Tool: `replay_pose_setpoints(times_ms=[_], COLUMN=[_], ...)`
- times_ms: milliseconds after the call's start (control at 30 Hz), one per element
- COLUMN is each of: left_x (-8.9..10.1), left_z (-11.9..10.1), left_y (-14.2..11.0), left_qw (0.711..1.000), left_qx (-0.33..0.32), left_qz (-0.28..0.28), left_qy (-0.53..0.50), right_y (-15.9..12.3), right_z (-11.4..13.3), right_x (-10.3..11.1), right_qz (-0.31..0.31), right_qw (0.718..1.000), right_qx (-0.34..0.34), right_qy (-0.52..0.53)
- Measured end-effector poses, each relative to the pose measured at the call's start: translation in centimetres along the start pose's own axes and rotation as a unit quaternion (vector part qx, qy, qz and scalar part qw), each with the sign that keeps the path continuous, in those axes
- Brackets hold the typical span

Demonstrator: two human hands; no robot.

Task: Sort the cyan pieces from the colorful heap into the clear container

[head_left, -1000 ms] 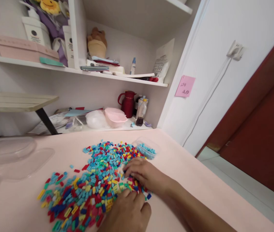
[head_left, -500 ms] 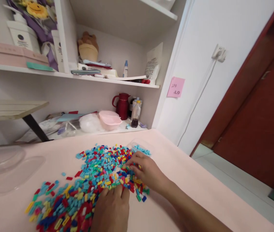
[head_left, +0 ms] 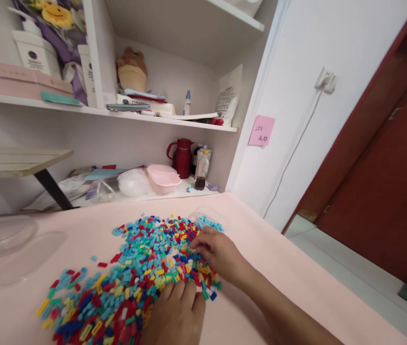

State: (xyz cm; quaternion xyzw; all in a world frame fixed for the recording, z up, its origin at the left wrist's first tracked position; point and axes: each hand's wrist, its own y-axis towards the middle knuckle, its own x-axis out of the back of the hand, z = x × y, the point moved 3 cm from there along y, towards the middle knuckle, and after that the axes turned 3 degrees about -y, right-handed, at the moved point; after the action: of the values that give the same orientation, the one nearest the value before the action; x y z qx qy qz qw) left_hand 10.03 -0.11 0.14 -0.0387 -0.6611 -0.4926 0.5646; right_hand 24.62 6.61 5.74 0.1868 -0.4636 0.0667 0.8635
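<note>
A wide heap of small coloured bricks (head_left: pixel 131 268), light blue, red, yellow, green and dark blue, is spread over the pink table (head_left: pixel 268 268). My right hand (head_left: pixel 218 254) rests on the heap's right side with its fingers curled and pinched among the bricks. My left hand (head_left: pixel 176 314) lies flat on the heap's near edge, fingers stretched forward and touching the bricks. Just beyond my right hand sits a small clear tub (head_left: pixel 209 221) holding light blue bricks.
Clear plastic lids and tubs (head_left: pixel 5 244) lie at the table's left. Behind the table, a low shelf carries a red jug (head_left: pixel 182 157), a bottle (head_left: pixel 202 167) and a pink box (head_left: pixel 163 176). A white wall and a red door (head_left: pixel 386 167) stand to the right.
The view shifted left and down at first. My right hand slid a little toward the clear tub, and my left hand moved slightly right along the heap's near edge.
</note>
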Motion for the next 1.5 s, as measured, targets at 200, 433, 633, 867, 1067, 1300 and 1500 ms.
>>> replay_pose_setpoints(times_ms=[200,433,633,867,1067,1300,1500], left_x=[-0.3,-0.3,-0.4,-0.4,0.3,0.7,0.7], left_z=[0.0,0.0,0.0,-0.1,0.3,0.9,0.8], left_y=[0.0,0.0,0.0,0.2,0.4,0.6,0.5], left_qw=[1.0,1.0,0.999,0.998,0.99,0.98,0.98], left_qx=[0.026,0.027,0.037,0.049,0.102,0.121,0.112], left_qz=[0.013,0.016,0.024,0.035,0.093,0.146,0.147], left_qy=[0.003,0.0,0.004,0.0,-0.021,-0.057,-0.071], right_y=[0.1,0.2,0.1,0.4,0.5,0.6,0.4], right_z=[-1.2,-0.8,-0.8,-1.3,-1.5,-1.4,-2.8], right_x=[1.0,-0.1,-0.3,-0.9,-1.4,-0.3,1.3], right_qz=[0.046,0.076,0.069,0.062,0.08,0.045,0.059], right_qw=[0.99,0.99,0.991,0.997,0.95,0.971,0.99], right_qx=[-0.076,-0.059,-0.048,-0.048,-0.119,-0.116,-0.108], right_qy=[-0.107,-0.102,-0.104,0.009,0.278,0.206,0.067])
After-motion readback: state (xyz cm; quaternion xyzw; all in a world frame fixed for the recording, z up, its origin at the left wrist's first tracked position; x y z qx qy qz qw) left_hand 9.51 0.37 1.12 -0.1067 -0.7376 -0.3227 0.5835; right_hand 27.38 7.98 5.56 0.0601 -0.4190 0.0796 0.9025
